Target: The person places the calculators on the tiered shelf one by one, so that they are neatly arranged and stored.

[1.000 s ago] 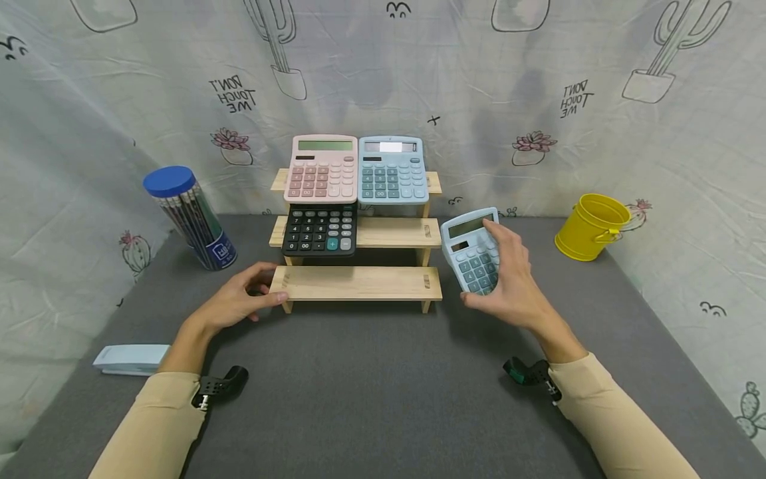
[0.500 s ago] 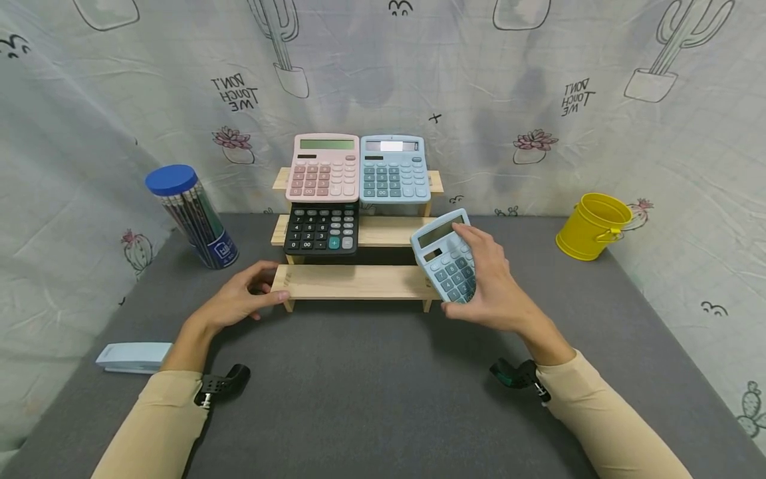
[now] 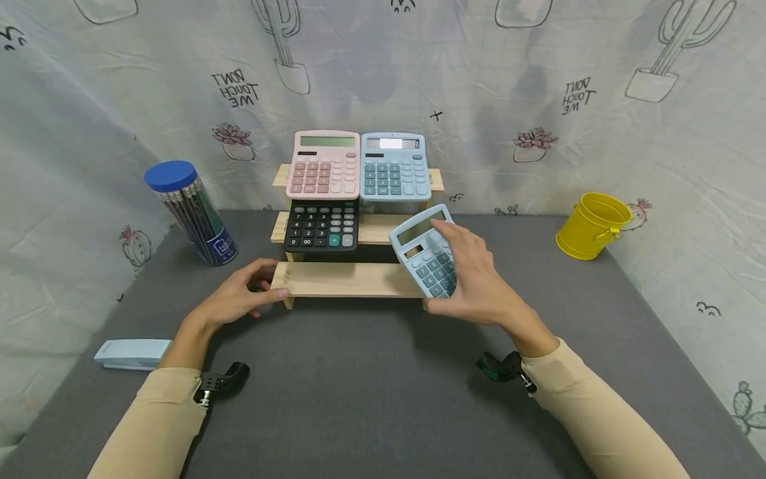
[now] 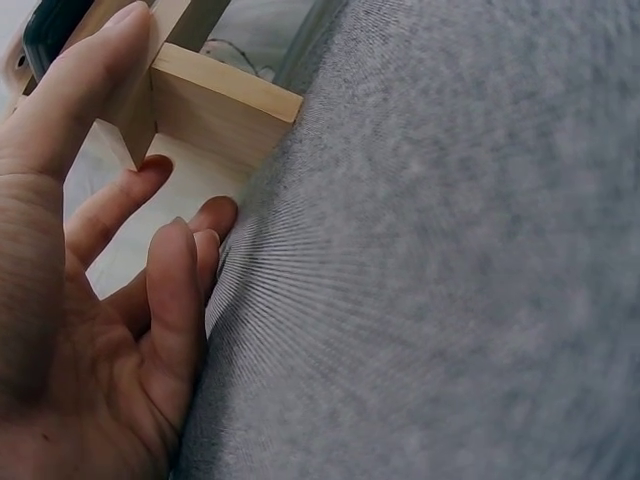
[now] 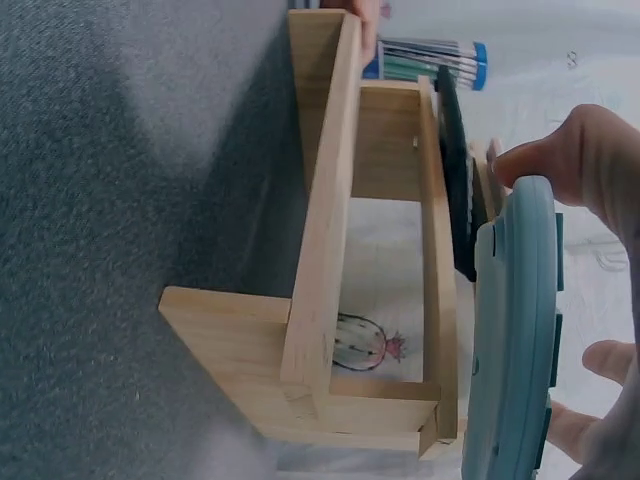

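Observation:
A three-step wooden stand [image 3: 347, 279] sits at the back of the table. My left hand [image 3: 230, 299] pinches the left end of its lowest step, thumb [image 4: 95, 85] on top and a fingertip below. In my right hand [image 3: 475, 283], a light blue calculator [image 3: 426, 256] is held tilted, between thumb and fingers, in front of the stand's right part. It overlaps the middle and lowest steps; in the right wrist view it hangs beside the stand, edge-on. A pink calculator [image 3: 323, 166] and another blue calculator [image 3: 395, 166] lean on the top step, a black calculator [image 3: 321, 227] on the middle step.
Left of the stand, a clear jar of pencils [image 3: 194, 216] with a blue lid stands on the grey table [image 3: 359, 399]. A light blue stapler [image 3: 131, 352] lies by my left forearm. A yellow bucket [image 3: 589, 229] stands far right, before a printed curtain [image 3: 479, 80].
My right hand has carried the blue calculator leftward, from beside the stand to in front of its right part, tilting it further. My left hand stays on the lowest step.

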{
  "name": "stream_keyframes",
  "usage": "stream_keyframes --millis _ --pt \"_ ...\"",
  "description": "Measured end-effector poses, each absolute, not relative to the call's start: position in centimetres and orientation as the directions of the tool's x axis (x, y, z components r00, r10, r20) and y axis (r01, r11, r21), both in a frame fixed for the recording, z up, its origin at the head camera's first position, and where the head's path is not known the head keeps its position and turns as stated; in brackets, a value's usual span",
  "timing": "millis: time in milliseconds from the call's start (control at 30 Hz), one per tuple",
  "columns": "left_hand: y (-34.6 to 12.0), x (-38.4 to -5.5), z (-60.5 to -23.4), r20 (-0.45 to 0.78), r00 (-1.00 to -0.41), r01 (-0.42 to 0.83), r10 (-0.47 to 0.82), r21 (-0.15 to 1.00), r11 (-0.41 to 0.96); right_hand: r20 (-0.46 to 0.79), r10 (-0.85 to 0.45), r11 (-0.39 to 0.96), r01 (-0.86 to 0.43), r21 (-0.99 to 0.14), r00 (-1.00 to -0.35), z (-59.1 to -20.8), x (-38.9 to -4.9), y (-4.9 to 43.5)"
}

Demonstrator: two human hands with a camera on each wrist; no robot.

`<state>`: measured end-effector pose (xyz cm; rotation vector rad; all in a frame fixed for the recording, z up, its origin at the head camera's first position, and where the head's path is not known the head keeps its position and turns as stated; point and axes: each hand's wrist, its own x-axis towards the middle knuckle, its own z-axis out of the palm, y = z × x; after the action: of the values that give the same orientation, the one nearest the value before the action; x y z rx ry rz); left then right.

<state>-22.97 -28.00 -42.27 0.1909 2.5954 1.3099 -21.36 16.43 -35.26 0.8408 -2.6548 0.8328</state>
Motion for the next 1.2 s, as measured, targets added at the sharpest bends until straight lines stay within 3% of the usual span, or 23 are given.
stream_keyframes --millis 1200 --pt "-28.3 -23.0 -42.4 -0.137 -0.967 0.022 0.216 0.796 0.605 0.26 -0.39 0.759 -0.468 -0.453 -0.883 -33.7 -23.7 11.7"
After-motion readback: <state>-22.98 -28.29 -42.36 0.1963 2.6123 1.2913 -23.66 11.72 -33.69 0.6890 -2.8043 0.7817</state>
